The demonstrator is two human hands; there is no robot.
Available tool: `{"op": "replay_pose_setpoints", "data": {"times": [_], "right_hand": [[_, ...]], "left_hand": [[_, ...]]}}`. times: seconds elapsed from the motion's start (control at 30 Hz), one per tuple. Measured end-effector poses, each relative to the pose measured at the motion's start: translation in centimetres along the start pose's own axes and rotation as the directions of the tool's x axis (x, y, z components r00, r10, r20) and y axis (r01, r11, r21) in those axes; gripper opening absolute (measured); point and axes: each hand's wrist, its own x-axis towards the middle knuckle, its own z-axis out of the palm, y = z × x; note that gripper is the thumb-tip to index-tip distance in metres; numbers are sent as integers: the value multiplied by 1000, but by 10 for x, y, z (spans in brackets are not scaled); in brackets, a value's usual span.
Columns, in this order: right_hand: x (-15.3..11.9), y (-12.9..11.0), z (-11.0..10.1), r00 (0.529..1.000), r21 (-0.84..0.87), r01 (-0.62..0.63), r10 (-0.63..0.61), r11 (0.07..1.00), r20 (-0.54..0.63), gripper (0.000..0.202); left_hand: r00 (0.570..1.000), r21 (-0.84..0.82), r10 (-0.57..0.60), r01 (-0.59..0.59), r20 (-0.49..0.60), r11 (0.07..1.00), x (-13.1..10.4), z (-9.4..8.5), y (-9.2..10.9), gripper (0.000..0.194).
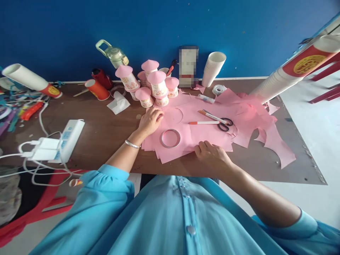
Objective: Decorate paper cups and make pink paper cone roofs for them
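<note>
My left hand (pixel 151 121) lies at the upper left edge of the stacked pink paper (pixel 183 141), its fingers curled together on the sheets. At the front edge of the paper my right hand (pixel 212 154) has its fingers bent over the margin; the thumb is hidden. Between the hands a thin round ring (pixel 170 138) lies flat on the top sheet. A drawn circle outline (pixel 177 115) shows on the paper beyond it. To the right of the ring lie two markers (pixel 204 123) and black-handled scissors (pixel 225 124), partly overlapping.
Paper-cup towers with pink cone roofs (pixel 157 83) stand behind my left hand. Further back are a phone (pixel 189 67), stacked white cups (pixel 214 69) and a tape roll (pixel 219 90). Pink scraps (pixel 278 141) lie right; a power strip (pixel 71 138) with cables lies left.
</note>
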Motion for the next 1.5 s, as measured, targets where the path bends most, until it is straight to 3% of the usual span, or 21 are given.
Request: {"op": "replay_pose_setpoints", "data": {"times": [0.33, 0.6, 0.73, 0.8, 0.87, 1.0, 1.1, 1.27, 1.37, 1.5], "right_hand": [[0, -1, 0, 999, 33, 9, -11, 999, 46, 28], [0, -2, -12, 991, 65, 17, -25, 998, 128, 17], [5, 11, -24, 985, 125, 24, -45, 992, 165, 16], [13, 28, -30, 988, 164, -28, 2, 986, 157, 21], [26, 50, -34, 980, 190, -164, 138, 968, 141, 25], [59, 101, -33, 898, 183, -437, 417, 881, 140, 33], [74, 125, -28, 866, 151, -499, 484, 854, 124, 32], [67, 125, -19, 859, 153, -512, 500, 845, 112, 32], [56, 118, -16, 865, 151, -499, 479, 853, 149, 29], [41, 120, -13, 837, 121, -536, 507, 836, 208, 28]], "left_hand": [[998, 37, 65, -66, 28, 997, 9, -1, -7, 26], [991, 65, 134, -133, -16, 989, -14, -8, -7, 31], [988, 48, 150, -148, -44, 988, -18, -4, -13, 37], [987, 42, 151, -150, -47, 988, -15, -3, -15, 38], [988, 50, 151, -148, -45, 988, -11, -2, -15, 38], [988, 83, 152, -149, -29, 985, -8, -2, -16, 40], [988, 96, 152, -150, -15, 984, -11, -2, -16, 41], [985, 113, 171, -173, 27, 978, -15, -9, -17, 42], [989, 135, 134, -141, 58, 981, -16, -18, -15, 40], [995, 138, 97, -101, 30, 985, -15, -31, -6, 35]]}}
